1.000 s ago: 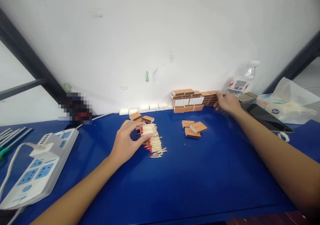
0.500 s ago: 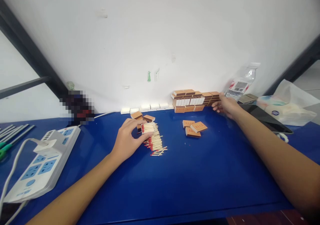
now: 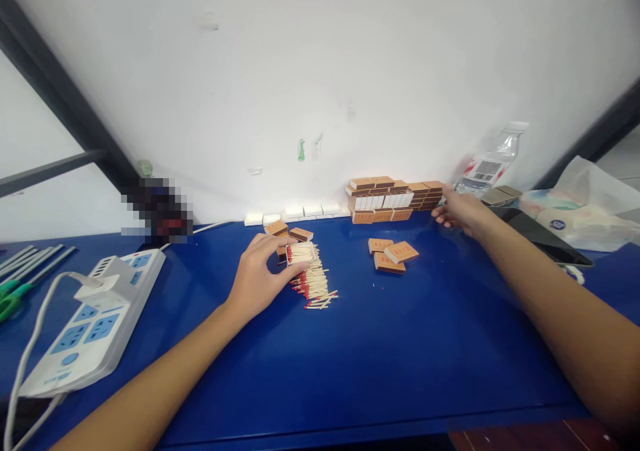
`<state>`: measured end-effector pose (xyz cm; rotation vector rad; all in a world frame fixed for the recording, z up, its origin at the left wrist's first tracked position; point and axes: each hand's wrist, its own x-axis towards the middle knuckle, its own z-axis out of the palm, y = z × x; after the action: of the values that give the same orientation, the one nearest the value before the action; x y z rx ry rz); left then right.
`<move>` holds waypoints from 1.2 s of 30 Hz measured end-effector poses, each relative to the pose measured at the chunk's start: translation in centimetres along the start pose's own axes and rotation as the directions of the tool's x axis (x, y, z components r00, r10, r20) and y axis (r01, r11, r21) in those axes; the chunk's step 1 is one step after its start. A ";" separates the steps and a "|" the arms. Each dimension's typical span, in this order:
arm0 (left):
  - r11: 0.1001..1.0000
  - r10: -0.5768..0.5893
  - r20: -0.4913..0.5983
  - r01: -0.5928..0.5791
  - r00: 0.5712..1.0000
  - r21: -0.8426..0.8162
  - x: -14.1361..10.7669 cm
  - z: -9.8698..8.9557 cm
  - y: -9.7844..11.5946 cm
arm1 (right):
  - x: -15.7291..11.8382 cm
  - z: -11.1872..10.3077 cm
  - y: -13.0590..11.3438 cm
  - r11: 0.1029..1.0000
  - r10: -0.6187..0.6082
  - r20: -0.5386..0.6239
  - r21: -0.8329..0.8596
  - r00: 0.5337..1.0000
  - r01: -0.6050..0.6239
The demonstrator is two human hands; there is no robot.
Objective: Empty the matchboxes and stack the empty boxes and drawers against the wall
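My left hand (image 3: 260, 274) grips a small white matchbox tray (image 3: 301, 253) between thumb and fingers. Matches with red heads lie in the tray side by side. Under and beside it, a heap of loose matches (image 3: 316, 283) spreads over the blue tabletop. Just behind my left fingers are a few orange-and-brown matchboxes (image 3: 301, 234). My right hand (image 3: 463, 212) is at the right end of a stack of matchboxes (image 3: 383, 201) against the wall. Its fingers are slightly bent and apart, at least one touching the stack's end; no held box shows. Three matchboxes (image 3: 401, 252) lie loosely between the hands.
White trays (image 3: 295, 213) line the wall. A power strip (image 3: 100, 324) with a cable lies left, beside green-handled scissors (image 3: 13, 301). On the right are a tilted plastic bottle (image 3: 487, 164), a dark tablet (image 3: 537, 237) and a plastic bag (image 3: 595, 211).
The whole view has shifted slightly. Both hands keep nearly the same pose: the left still holds the tray of matches, the right stays at the stack's end.
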<state>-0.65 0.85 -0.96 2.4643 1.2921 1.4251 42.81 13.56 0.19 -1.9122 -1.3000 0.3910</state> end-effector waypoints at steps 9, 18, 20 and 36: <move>0.999 -0.026 0.030 0.027 0.999 -0.030 0.0 -0.1 0.7 | -6.4 0.9 -5.3 0.903 -0.419 -0.112 -0.156 0.901 0.400; 0.992 -0.062 0.086 0.070 0.994 -0.101 0.1 -0.1 0.6 | -16.2 7.0 -11.1 0.786 -0.609 0.463 0.462 0.644 0.411; 0.991 -0.055 0.096 0.066 0.994 -0.115 0.0 0.0 0.5 | -16.9 7.2 -11.6 0.813 -0.565 0.555 0.501 0.611 0.297; 0.996 -0.077 -0.068 0.073 0.995 -0.059 0.3 -0.1 0.7 | -12.9 7.4 -9.7 0.888 -0.383 0.565 0.444 0.730 0.122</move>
<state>-0.21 0.52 -0.37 2.3242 1.3218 1.5215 26.35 7.01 0.38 -1.2626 -1.7435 1.1421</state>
